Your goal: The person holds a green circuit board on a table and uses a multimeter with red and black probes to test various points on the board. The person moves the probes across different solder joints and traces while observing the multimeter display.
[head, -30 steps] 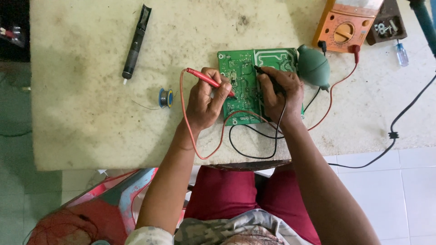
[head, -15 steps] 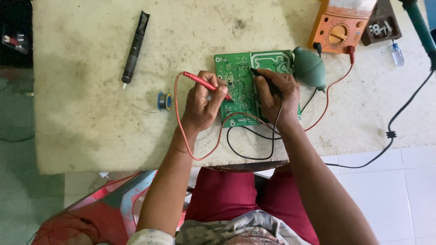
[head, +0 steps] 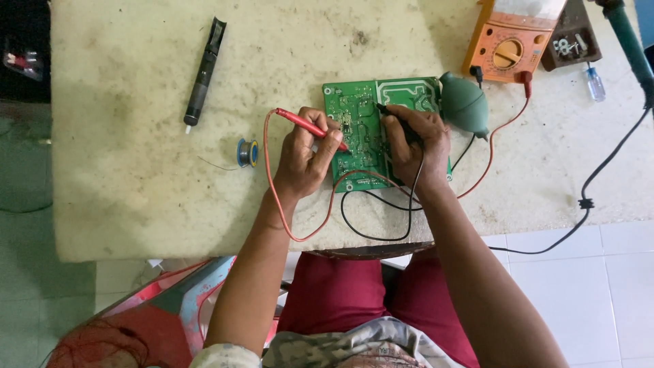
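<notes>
Head view, centre of frame: green circuit board (head: 361, 129) flat on pale worktable (head: 122, 191).

Left hand (head: 306, 160): fingers closed round red probe (head: 306, 126), tip on board.

Right hand (head: 412, 140): fingers closed round black probe (head: 395, 116), tip on board.

Upper right: orange multimeter (head: 507, 44), green rubber blower (head: 464, 103) touching board edge.

Left of centre: solder spool (head: 247, 152), black pen-shaped tool (head: 203, 75).

Risks, judged: probe tip slipping, bridging neighbouring joints; looped leads (head: 368, 232) snagging, dragging board.

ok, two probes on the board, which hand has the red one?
The left hand holds the red probe, its red lead looping down off the table edge. The right hand grips the black probe on the green circuit board.
</notes>
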